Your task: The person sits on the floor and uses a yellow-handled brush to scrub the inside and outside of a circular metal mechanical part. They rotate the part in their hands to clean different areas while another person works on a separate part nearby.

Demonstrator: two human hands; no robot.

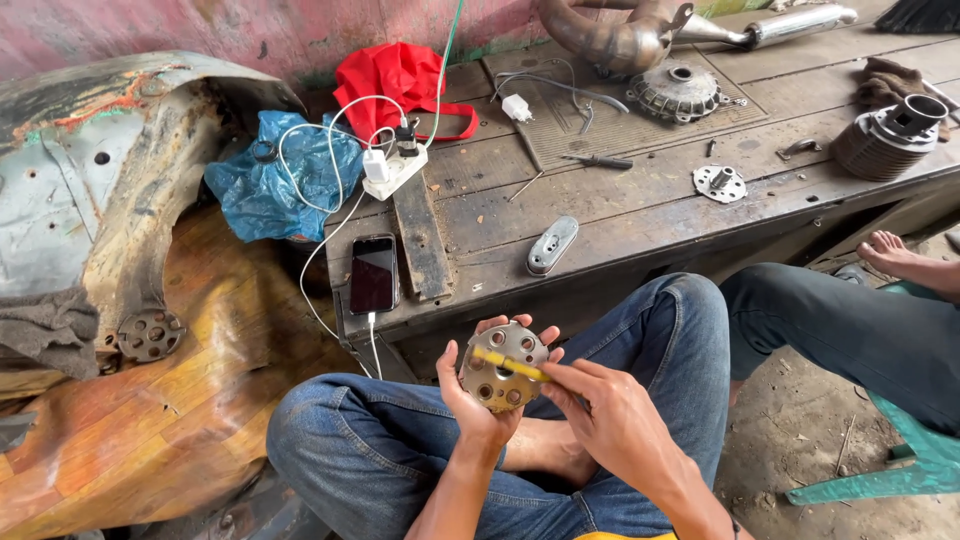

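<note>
Left hand (478, 395) cups a round metal plate (503, 367), right hand (610, 415) pinches a yellow tool (508, 365) across its face; work looks midway.

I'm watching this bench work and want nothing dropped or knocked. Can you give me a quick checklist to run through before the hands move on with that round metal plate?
1. Left hand grips the round metal plate from behind, fingers around its rim: ok.
2. Right hand holds the yellow tool against the plate's face: ok.
3. Tool tip seated in a hole: cannot tell.
4. Phone lies near the bench edge, cable hanging over it: not ok.
5. Another person's leg sits close on the right: not ok.
</note>
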